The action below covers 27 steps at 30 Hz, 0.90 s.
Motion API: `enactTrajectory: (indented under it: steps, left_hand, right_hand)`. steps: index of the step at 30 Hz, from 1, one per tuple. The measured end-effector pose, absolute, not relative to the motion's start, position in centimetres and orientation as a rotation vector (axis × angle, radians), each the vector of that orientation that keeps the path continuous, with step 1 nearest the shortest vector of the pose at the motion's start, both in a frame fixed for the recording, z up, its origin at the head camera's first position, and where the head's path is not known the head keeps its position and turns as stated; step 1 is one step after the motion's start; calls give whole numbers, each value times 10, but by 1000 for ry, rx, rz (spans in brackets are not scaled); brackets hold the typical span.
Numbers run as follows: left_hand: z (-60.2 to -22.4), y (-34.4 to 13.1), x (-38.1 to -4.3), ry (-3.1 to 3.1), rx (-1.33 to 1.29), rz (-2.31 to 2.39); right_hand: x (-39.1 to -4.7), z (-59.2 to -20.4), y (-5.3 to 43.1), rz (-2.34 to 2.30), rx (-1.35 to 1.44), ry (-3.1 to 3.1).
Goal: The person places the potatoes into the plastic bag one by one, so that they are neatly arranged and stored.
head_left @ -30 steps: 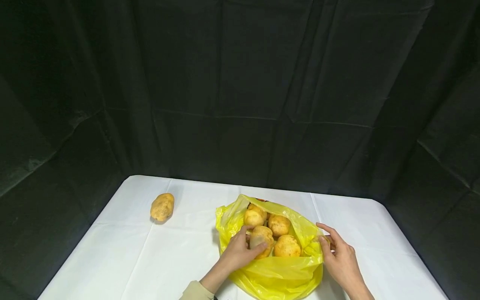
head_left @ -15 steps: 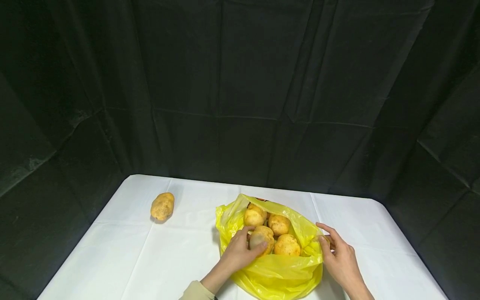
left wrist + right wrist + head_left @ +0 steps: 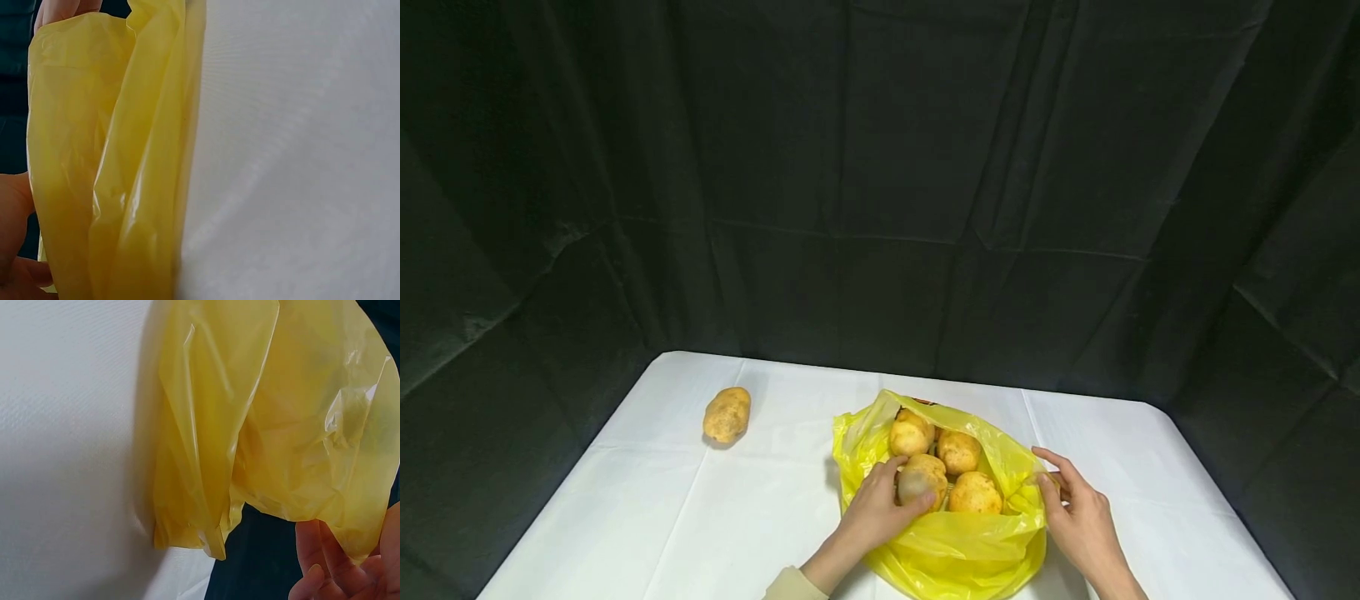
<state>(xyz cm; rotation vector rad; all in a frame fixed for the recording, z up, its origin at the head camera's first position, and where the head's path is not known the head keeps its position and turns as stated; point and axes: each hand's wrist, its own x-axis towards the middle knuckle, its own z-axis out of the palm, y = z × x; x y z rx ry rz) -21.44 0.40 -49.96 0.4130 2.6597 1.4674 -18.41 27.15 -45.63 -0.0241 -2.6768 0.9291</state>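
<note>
A yellow plastic bag lies with its mouth open toward the far side, several potatoes showing inside. My left hand reaches over the bag's left edge and grips the nearest potato, thumb on the near side and fingers on the far side. Beside it in the bag are a potato to the right and a potato farther back. At the bag's right edge my right hand pinches the plastic between thumb and fingers; its fingers also appear below the film in the right wrist view.
One loose potato sits on the left part of the table, apart from the bag. A white cloth covers the table. Dark curtains hang behind it and on both sides.
</note>
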Motion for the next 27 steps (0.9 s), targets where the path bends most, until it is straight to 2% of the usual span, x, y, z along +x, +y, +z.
enactTrajectory:
  steps: [27]
  left_hand:
    - [-499,6,-210,2675,392,1491]
  right_hand:
    - [-183,-456,271,928,5,-2644]
